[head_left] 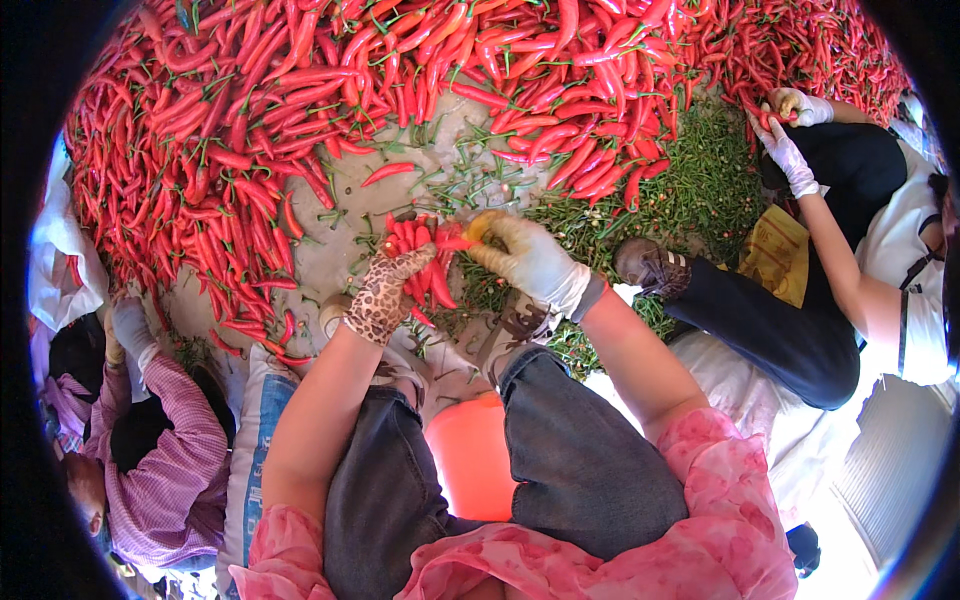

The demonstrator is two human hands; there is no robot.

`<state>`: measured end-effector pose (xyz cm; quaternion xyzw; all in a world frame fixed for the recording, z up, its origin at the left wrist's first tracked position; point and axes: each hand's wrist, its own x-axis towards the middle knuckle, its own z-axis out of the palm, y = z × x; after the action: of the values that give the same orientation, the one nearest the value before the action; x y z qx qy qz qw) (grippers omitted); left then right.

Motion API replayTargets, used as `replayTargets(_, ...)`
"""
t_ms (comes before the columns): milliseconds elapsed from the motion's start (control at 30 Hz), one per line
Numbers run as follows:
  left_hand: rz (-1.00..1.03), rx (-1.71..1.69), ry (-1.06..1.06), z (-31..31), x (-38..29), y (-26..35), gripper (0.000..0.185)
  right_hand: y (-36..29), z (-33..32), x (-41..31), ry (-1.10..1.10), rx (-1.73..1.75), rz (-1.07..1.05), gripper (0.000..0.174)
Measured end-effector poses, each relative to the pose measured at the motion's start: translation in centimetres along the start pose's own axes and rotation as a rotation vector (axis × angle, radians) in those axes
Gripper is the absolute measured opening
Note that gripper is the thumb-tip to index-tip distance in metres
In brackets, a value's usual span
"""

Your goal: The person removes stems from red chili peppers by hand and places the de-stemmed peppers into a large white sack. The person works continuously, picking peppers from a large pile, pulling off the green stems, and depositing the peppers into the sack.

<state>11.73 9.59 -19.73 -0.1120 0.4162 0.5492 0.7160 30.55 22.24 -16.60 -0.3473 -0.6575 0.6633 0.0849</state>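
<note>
My left hand (384,294), in a leopard-print glove, grips a bunch of red chili peppers (429,262). Close by on the right, my right hand (525,255) wears a pale glove stained yellow at the fingertips. Its thumb and forefinger pinch one red chili (454,244) at the edge of the bunch. The chili's stem end is hidden by the fingers. Both hands are above my shoes, over a floor strewn with green stems (480,176). In front of them rises a large heap of red chilies (300,82).
An orange-red bucket (469,450) is between my legs. At right, a person's gloved hands (787,142) hold chilies beside a pile of green stems (705,180). Another person in a checked shirt (165,465) sits at left, near a white-and-blue woven sack (259,420).
</note>
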Motion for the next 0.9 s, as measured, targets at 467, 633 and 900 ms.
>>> replayTargets(467,0.085,-0.177,-0.038,2.5,-2.0,3.3,0.047,-1.0,-0.3,1.3,-0.026,0.732,0.172,0.025)
replayTargets(633,0.328,0.005,0.026,1.8,-9.3,10.8,0.038,2.5,-3.4,2.9,0.105,-0.719,-0.113,0.023)
replayTargets(900,1.044,0.57,0.55,10.2,-39.9,18.1,0.052,7.4,4.2,1.3,0.02,-0.939,0.124,0.036)
